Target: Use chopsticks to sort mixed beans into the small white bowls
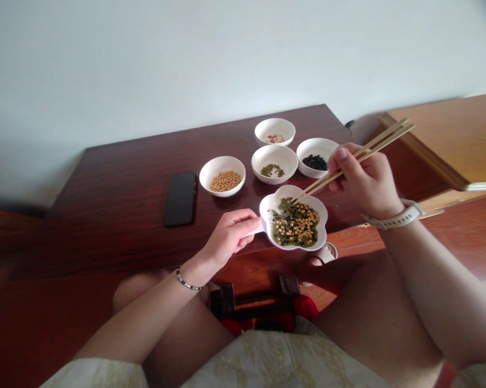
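My left hand (230,235) grips the handle of a white flower-shaped dish (267,206) at the table's near edge; it holds mixed green, black and yellow beans (295,222). My right hand (364,179) is closed on a pair of wooden chopsticks (358,155), whose tips reach down into the mixed beans at the dish's far side. Behind the dish stand small white bowls: one with yellow beans (222,176), one with green beans (274,163), one with black beans (316,157), and one with a few pale reddish pieces (274,131).
A black phone (180,198) lies face down on the dark wooden table (122,178), left of the bowls. A lighter wooden surface (453,134) rises at the right. A white wall stands behind. My knees and a small wooden stool (251,302) are below the table edge.
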`<state>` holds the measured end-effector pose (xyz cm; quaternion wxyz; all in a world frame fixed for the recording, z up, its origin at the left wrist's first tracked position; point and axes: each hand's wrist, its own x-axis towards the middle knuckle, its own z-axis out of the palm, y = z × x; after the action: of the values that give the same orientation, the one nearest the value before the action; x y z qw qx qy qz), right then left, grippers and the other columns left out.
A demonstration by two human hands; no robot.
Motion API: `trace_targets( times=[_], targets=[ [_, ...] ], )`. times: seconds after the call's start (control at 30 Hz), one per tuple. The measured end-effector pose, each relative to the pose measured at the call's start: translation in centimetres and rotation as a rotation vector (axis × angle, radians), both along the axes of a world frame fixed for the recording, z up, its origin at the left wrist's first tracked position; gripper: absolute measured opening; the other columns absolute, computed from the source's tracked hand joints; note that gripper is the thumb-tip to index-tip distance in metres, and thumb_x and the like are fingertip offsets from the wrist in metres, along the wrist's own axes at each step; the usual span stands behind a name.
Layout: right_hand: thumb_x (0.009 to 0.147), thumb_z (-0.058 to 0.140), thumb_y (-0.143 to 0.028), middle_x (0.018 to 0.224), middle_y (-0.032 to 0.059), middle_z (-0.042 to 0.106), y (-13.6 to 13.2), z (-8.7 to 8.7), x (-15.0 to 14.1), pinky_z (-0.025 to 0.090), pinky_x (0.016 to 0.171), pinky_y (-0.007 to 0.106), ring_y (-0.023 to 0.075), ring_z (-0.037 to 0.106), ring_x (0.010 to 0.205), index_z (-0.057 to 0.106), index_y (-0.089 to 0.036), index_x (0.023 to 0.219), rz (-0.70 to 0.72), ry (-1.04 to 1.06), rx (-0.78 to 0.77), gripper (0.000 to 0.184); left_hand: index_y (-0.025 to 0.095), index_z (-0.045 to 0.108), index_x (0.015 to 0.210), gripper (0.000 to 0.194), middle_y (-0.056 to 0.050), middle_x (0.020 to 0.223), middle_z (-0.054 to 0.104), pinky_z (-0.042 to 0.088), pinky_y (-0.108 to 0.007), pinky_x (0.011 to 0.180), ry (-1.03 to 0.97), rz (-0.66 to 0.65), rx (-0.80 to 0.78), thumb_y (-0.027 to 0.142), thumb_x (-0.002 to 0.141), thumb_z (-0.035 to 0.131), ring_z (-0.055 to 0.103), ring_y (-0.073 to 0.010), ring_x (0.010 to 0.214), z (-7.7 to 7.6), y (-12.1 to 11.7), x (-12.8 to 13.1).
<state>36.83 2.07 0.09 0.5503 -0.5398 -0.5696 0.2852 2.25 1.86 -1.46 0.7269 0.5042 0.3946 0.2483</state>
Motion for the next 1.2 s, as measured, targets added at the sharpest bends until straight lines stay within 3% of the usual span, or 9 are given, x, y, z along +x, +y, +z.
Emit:
trace_targets(
  times=[0.23, 0.5, 0.77, 0.87, 1.0, 1.2],
  targets=[
    [0.105, 0.091, -0.101, 0.062, 0.0009, 0.063, 0.0, -0.1, -0.3, 0.040, 0.049, 0.034, 0.0182, 0.055, 0.053, 0.075, -0.030, 0.081, -0.011, 0.026, -0.010, 0.077, 0.020, 0.076, 0.094, 0.032, 0.008, 0.068, 0.049, 0.018, -0.026, 0.060, -0.001, 0.007, -0.006, 0.041, 0.110, 0.093, 0.033, -0.0108, 0.063, 0.0, 0.0, 0.0],
    [0.103, 0.101, -0.091, 0.069, 0.0030, 0.063, 0.6, -0.6, 0.1, 0.027, 0.049, 0.039, 0.0159, 0.053, 0.053, 0.077, -0.026, 0.081, -0.055, 0.166, 0.049, 0.073, 0.021, 0.075, 0.092, 0.037, 0.008, 0.066, 0.049, 0.019, -0.026, 0.060, 0.043, 0.002, 0.001, 0.048, 0.108, 0.095, 0.033, -0.0116, 0.062, 0.2, 0.0, 0.0],
    [0.108, 0.102, -0.068, 0.076, 0.0017, 0.058, 2.7, -1.3, 1.2, 0.024, 0.046, 0.035, 0.0145, 0.048, 0.056, 0.069, -0.028, 0.078, -0.272, 0.375, 0.262, 0.060, 0.020, 0.077, 0.093, 0.036, 0.007, 0.067, 0.049, 0.019, -0.027, 0.061, 0.013, 0.002, -0.002, 0.046, 0.110, 0.095, 0.033, -0.0115, 0.062, 0.0, 0.1, -0.2],
    [0.113, 0.094, -0.053, 0.076, -0.0005, 0.057, 3.9, -1.7, 2.2, 0.026, 0.043, 0.031, 0.0125, 0.047, 0.054, 0.066, -0.028, 0.078, -0.398, 0.450, 0.371, 0.051, 0.020, 0.077, 0.094, 0.035, 0.007, 0.067, 0.050, 0.019, -0.027, 0.062, 0.012, -0.003, 0.002, 0.046, 0.110, 0.095, 0.033, -0.0114, 0.062, -0.1, 0.1, -0.2],
    [0.130, 0.062, -0.024, 0.072, -0.0025, 0.057, 4.7, -1.5, 3.2, 0.026, 0.041, 0.025, 0.0093, 0.048, 0.048, 0.061, -0.027, 0.079, -0.566, 0.535, 0.404, 0.051, 0.020, 0.077, 0.094, 0.035, 0.007, 0.067, 0.050, 0.019, -0.027, 0.061, 0.019, 0.003, 0.001, 0.047, 0.109, 0.095, 0.034, -0.0112, 0.062, -0.2, 0.1, -0.3],
    [0.137, 0.041, -0.014, 0.069, -0.0072, 0.047, 5.2, -1.3, 4.3, 0.028, 0.040, 0.024, 0.0075, 0.044, 0.043, 0.060, -0.027, 0.079, -0.655, 0.449, 0.546, 0.063, 0.020, 0.076, 0.094, 0.035, 0.008, 0.067, 0.049, 0.018, -0.026, 0.060, 0.005, 0.008, 0.003, 0.046, 0.110, 0.094, 0.032, -0.0108, 0.061, -0.5, 0.0, -0.4]
  ],
)
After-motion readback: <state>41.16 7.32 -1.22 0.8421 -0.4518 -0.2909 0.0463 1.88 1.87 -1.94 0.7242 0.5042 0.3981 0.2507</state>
